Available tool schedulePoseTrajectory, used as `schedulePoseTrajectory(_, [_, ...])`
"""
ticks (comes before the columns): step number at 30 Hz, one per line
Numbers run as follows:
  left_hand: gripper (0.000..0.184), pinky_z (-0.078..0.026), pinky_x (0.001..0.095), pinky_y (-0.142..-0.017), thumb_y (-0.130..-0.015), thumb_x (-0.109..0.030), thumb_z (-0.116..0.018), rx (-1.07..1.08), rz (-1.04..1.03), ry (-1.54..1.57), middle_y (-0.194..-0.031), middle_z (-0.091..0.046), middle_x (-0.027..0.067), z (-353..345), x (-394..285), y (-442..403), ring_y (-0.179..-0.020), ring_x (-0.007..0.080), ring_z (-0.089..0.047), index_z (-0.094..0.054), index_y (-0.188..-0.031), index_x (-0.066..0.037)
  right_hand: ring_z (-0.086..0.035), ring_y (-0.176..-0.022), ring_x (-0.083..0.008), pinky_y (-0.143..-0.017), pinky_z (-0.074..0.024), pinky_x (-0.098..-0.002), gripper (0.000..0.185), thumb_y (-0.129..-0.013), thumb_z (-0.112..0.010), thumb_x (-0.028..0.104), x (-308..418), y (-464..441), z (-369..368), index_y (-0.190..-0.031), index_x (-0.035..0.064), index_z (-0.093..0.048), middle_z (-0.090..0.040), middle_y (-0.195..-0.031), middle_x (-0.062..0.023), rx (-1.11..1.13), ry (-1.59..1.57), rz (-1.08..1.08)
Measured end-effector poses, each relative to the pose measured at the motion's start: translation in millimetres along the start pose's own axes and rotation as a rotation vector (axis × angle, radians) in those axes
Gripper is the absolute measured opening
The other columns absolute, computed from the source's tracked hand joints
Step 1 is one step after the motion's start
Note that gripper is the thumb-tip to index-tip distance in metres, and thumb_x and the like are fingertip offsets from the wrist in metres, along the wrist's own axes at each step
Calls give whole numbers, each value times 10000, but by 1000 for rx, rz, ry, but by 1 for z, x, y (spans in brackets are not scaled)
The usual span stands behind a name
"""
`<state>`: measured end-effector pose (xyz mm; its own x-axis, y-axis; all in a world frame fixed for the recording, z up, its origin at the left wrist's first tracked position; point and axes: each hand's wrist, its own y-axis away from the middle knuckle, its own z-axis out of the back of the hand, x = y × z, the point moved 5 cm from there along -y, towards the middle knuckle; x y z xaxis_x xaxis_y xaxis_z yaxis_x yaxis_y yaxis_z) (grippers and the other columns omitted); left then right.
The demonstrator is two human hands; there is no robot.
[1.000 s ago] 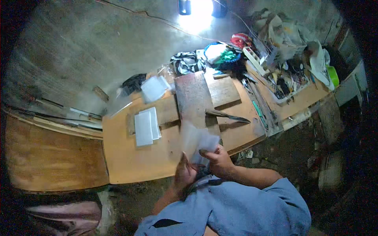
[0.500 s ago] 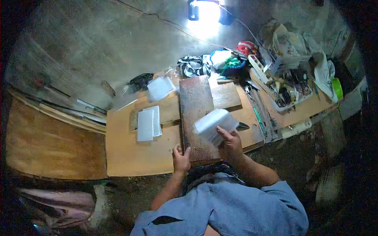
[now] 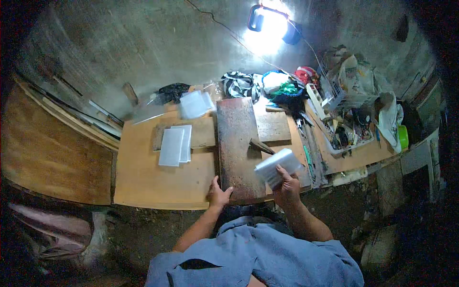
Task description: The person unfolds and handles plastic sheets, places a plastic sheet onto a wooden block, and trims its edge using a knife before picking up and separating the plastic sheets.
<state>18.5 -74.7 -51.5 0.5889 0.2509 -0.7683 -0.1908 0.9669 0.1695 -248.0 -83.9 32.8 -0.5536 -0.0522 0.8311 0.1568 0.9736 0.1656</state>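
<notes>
My right hand (image 3: pixel 287 187) grips a stack of thin white sheets (image 3: pixel 278 165) above the right edge of a dark, worn wooden board (image 3: pixel 236 138). The thumb lies on top of the stack; the other fingers are mostly hidden beneath. At the board's near left corner, my left hand (image 3: pixel 219 194) rests with thumb and fingers apart, touching the edge. A dark stick-like piece (image 3: pixel 261 146) lies on the board, partly covered by the held stack. To the left, several overlapping white sheets (image 3: pixel 172 146) lie across a flat wooden plank (image 3: pixel 203 131) and the tabletop.
More pale sheets (image 3: pixel 195 104) lie at the table's back. Behind the board are a zebra-patterned cloth (image 3: pixel 240 86) and a bright lamp (image 3: pixel 271 28) on the wall. A tray of tools (image 3: pixel 351 134) stands at the right, near a green-handled tool (image 3: pixel 308 158). A brown panel (image 3: pixel 57 153) adjoins the left.
My right hand has drawn the stack slightly right and down, uncovering more of the stick-like piece. The left hand's fingers have spread at the board's corner. The camera view has shifted.
</notes>
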Motion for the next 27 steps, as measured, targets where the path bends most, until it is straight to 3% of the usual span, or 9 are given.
schedulePoseTrajectory(3, [647,-443,412,-897,-777,-363,-696,-2,124,-80,-1177,-552,176,20,-29,7,-1053,309,-551,-423,-1286,-71,-568,-1015,-221,-912,-439,-383,296,-879,-579,88,-10,-1,-18,-1166,42,-524,-593,-1061,-73,16,-191,-151])
schedulePoseTrajectory(6, [557,-475,371,-864,-855,-417,-614,387,-1,385,-1135,-572,135,16,-52,13,-991,232,-576,-466,-1244,-47,-554,-1050,-237,-936,-421,-416,311,-865,-602,100,14,10,-67,-1159,45,-517,-583,-1087,-73,58,-177,-221])
schedulePoseTrajectory(9, [576,-495,365,-868,-875,-506,-547,750,295,1455,-1080,-600,127,19,-103,41,-991,224,-591,-514,-1167,-11,-578,-992,-238,-863,-471,-395,325,-844,-626,81,-15,18,-69,-1150,56,-519,-583,-1075,-99,71,16,-157])
schedulePoseTrajectory(12, [491,-483,407,-887,-893,-408,-555,522,289,1502,-1102,-594,138,38,-113,29,-1010,258,-585,-508,-1177,-11,-589,-946,-207,-778,-517,-344,318,-830,-637,57,1,30,-91,-1123,26,-518,-584,-1053,-102,371,498,146])
schedulePoseTrajectory(14, [442,-475,432,-898,-901,-345,-562,461,236,1534,-1116,-590,142,44,-103,18,-1020,276,-581,-504,-1183,-10,-591,-921,-175,-775,-520,-325,320,-824,-643,60,-11,37,-94,-1116,16,-521,-589,-1030,-81,333,123,-443])
schedulePoseTrajectory(20, [303,-475,456,-887,-890,-208,-580,297,213,1411,-1084,-613,104,88,-122,24,-985,255,-593,-545,-1119,-12,-567,-863,-115,-685,-479,-277,237,-890,-581,140,1,19,-81,-1095,36,-521,-580,-965,-38,350,196,-444])
schedulePoseTrajectory(24, [300,-494,437,-854,-871,-200,-610,259,248,1285,-1053,-622,96,80,-129,28,-954,251,-607,-553,-1105,-23,-517,-910,-130,-826,-419,-304,268,-945,-500,238,10,7,-94,-1127,42,-491,-543,-1016,-50,318,167,-131])
schedulePoseTrajectory(25, [306,-501,424,-838,-864,-208,-624,309,277,1326,-1030,-627,91,73,-129,30,-933,251,-614,-555,-1099,-25,-492,-846,-117,-782,-414,-275,290,-962,-466,263,13,15,-105,-1155,47,-478,-520,-943,-38,407,476,103])
schedulePoseTrajectory(27, [313,-509,410,-822,-857,-216,-637,365,320,1359,-1007,-632,87,68,-128,35,-912,251,-621,-557,-1093,-27,-446,-809,-104,-736,-397,-245,337,-980,-429,272,0,24,-113,-1238,54,-418,-487,-892,-22,419,553,-73])
